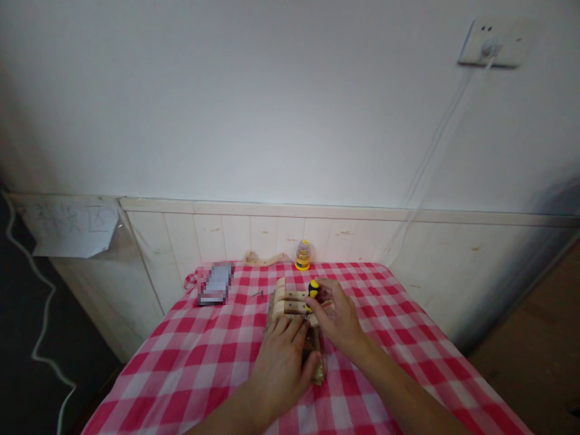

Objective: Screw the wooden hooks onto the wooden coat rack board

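- Head view: a wooden slatted piece (290,302) lies on the red-and-white checked tablecloth (190,356), about mid-table and slightly toward the wall side.
- Right hand (338,317) grips a small screwdriver with a yellow-and-black handle (313,290), held upright over the right part of the wooden slatted piece; its lower end is hidden by the fingers.
- Left hand (283,356) lies flat, palm down, pressing the near end of the wooden slatted piece, fingers spread forward; it covers most of that end.
- Just left of the wooden slatted piece, a small dark screw-like bit (258,294) lies on the cloth; too small to tell more.
- Farther left of the wooden slatted piece sits a flat grey object (216,284), blurred out.
- Behind the wooden slatted piece, at the table's far edge, stands a yellow bit holder with a clear cap (302,255), and beside it to the left a curved wooden strip (265,260).
- Beyond these runs pale wood panelling (226,232) under a white wall; a wall socket (492,45) with a white cable (435,157) is high to the right.
- A taped paper sheet (72,226) hangs far left.
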`<state>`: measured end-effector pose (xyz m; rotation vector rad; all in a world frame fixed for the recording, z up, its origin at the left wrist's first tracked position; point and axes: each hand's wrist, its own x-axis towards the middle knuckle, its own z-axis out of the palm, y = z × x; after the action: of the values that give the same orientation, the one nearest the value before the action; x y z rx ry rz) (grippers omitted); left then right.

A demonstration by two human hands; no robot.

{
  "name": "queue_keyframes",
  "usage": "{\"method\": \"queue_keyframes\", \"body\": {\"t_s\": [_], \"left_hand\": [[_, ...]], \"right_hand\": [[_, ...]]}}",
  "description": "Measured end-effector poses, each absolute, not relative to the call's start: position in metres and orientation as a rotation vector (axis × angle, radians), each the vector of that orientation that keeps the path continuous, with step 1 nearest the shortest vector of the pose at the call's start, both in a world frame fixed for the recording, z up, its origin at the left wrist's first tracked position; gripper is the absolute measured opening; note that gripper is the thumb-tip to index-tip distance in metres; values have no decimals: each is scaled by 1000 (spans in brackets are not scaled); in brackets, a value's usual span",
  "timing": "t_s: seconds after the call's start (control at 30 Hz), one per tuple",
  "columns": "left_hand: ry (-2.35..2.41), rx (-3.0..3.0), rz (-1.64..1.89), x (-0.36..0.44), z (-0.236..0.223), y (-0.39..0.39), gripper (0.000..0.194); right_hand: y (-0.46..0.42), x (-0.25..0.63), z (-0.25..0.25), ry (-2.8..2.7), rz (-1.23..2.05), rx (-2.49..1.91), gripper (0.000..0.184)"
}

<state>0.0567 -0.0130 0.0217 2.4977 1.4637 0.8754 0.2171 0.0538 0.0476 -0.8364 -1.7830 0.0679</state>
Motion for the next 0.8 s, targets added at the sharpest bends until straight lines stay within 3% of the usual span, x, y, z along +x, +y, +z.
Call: {"method": "queue_keyframes", "body": {"t_s": [0.8], "left_hand": [[1459, 2492, 871, 56, 22, -13, 47]], "right_hand": [[50, 221, 54, -1919, -23, -784, 43]]}}
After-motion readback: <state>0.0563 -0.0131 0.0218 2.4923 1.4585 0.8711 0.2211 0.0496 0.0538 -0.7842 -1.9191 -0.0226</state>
